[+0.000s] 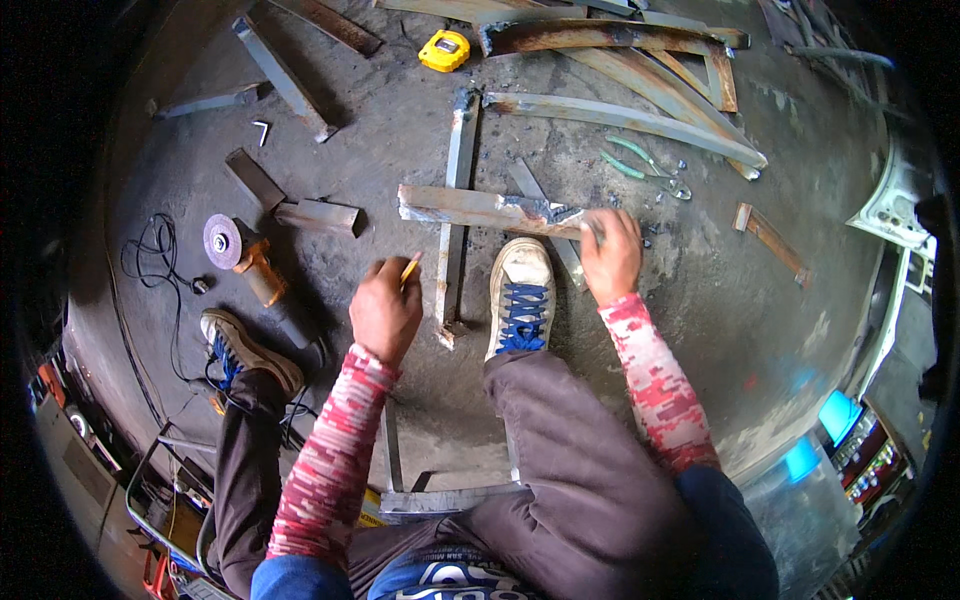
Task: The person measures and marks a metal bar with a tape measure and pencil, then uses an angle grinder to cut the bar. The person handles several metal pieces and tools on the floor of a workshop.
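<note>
My right hand (611,256) grips the right end of a short, rusty metal bar (462,205) with rough, burnt-looking edges. That bar lies crosswise over a longer grey metal bar (457,165), which runs away from me on the floor. In my closed left hand (386,312) is a yellow pencil (411,268), its tip pointing up toward the crossed bars. Just below the short bar rests my right shoe (522,295), with blue laces. A thin flat metal strip (530,180) lies partly hidden beneath the short bar.
An orange angle grinder (262,277) with its cord lies left, near my other shoe (240,350). Green-handled pliers (650,170) are at the right. A yellow tape measure (444,50) sits at the far side, beside several stacked metal bars (640,118). Metal offcuts (318,215) lie left.
</note>
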The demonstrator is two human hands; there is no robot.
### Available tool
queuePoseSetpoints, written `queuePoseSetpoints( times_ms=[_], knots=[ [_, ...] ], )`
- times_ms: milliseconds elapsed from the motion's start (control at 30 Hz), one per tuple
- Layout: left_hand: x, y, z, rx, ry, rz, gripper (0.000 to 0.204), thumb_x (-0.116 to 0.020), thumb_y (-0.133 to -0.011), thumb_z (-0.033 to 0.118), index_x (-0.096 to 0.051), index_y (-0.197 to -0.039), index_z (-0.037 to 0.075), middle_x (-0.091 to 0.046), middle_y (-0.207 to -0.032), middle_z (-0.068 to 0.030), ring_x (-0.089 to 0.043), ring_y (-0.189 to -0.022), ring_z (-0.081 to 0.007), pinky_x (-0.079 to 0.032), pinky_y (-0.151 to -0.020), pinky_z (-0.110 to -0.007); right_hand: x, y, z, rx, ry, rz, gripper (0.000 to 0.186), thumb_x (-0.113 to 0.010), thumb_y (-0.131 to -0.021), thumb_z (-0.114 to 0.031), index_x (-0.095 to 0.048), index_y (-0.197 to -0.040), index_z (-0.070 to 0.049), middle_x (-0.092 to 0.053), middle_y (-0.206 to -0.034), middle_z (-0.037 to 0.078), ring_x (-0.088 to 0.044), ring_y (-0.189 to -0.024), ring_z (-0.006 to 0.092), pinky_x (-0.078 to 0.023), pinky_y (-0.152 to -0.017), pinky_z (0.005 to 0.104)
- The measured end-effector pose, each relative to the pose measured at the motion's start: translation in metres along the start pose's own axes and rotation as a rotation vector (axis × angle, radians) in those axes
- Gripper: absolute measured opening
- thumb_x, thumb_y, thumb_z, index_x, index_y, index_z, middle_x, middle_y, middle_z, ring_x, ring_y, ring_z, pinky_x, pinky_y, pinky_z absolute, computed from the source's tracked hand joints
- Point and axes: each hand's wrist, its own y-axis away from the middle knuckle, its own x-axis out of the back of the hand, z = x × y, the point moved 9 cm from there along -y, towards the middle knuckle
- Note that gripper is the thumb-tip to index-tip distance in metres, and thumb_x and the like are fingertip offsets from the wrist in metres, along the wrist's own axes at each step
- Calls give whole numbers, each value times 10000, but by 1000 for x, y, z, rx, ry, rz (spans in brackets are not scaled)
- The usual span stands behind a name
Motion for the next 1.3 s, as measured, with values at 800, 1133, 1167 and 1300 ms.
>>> queuePoseSetpoints(
  times_ms=[800,1133,1167,1300],
  knots=[
    [-79,-104,102,-404,-682,-394,181,-609,-946,101,-768,-1029,73,-777,-925,-166,-784,-869,-305,-632,-735,-420,41,203,137,-603,344,-573,455,-824,-760,-321,-617,-1066,-56,-653,-1077,181,-654,-1016,397,-532,-858,522],
    [-5,-105,30,21,-284,140,170,-637,-948,184,-648,-1062,59,-634,-1103,-235,-713,-919,-452,-587,-776,-534,-10,29,16,19,154,-207,644,-786,-853,-244,-564,-1436,-83,-604,-1398,109,-517,-1291,337,-386,-1091,495],
    [-4,-106,12,86,-263,122,207,-626,-956,211,-657,-1088,55,-643,-1134,-260,-697,-985,-467,-572,-853,-544,-14,14,5,106,139,-209,632,-787,-856,-246,-582,-1434,-92,-615,-1402,91,-524,-1282,329,-386,-1089,483],
    [-18,-105,-29,105,-179,-31,237,-608,-967,228,-664,-1111,49,-679,-1117,-271,-668,-1061,-488,-545,-925,-553,-26,3,10,30,211,-406,508,-796,-832,-260,-702,-1307,-107,-662,-1334,84,-543,-1257,317,-402,-1065,478]
  ],
)
